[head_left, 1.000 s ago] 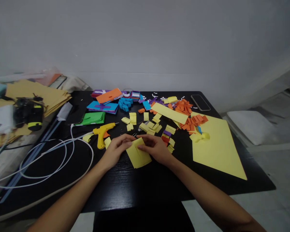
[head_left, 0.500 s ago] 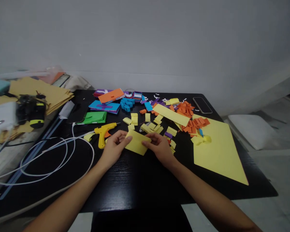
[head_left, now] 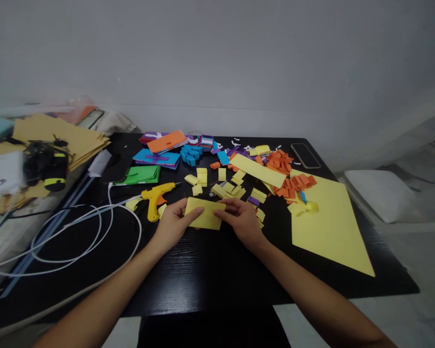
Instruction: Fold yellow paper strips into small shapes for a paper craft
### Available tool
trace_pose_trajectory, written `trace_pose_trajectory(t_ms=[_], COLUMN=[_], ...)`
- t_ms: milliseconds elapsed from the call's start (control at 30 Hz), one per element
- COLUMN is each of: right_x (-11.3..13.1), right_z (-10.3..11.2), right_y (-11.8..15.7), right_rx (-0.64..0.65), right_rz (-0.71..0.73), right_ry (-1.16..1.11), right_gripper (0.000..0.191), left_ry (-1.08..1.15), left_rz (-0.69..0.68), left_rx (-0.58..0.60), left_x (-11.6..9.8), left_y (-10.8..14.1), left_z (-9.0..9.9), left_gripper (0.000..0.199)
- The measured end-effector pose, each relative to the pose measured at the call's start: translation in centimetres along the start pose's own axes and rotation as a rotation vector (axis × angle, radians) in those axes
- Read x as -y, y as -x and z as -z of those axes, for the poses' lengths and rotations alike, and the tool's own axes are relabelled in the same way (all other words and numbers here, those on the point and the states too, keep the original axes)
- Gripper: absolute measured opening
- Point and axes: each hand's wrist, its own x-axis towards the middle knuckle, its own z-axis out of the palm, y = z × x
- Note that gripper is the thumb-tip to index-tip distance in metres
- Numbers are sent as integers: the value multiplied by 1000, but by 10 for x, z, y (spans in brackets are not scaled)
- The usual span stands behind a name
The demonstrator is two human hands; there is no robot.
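A small yellow paper piece [head_left: 207, 218] is held over the black table between both hands. My left hand [head_left: 174, 223] grips its left edge, thumb on the face and fingers behind. On the right edge, my right hand [head_left: 241, 221] pinches it the same way. Just beyond lie several small folded yellow pieces [head_left: 202, 177]. A yellow glue gun [head_left: 154, 199] rests left of my left hand. To the right of my right hand is a large yellow sheet [head_left: 328, 227].
Orange folded pieces [head_left: 278, 162], a yellow strip [head_left: 258, 170] and blue pieces [head_left: 191, 154] lie at the back, near a green paper stack [head_left: 142, 175]. White cables [head_left: 100, 232] loop across the left. A phone [head_left: 305, 156] sits back right, a white stool [head_left: 379, 193] beyond.
The yellow paper has turned, so its long edges now lie nearly level. My left thumb has slid slightly right across it. Both hands still hold it.
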Motion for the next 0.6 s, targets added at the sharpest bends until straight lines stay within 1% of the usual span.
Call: trace_pose_trajectory(t_ms=[233,467,600], right_x=[2,3,2], right_z=[0,-1,-1], right_y=[0,2,3], right_rx=[-12,-18,5], right_rz=[-37,-12,37], right_ry=[-74,-48,-16], right_gripper=[35,32,32], left_ry=[-29,-27,-71], left_rz=[-27,-25,-59], left_rx=[-49,-16,-48], left_x=[-2,-5,-5], left_y=[1,3,2], left_z=[1,3,4], left_gripper=[42,42,38])
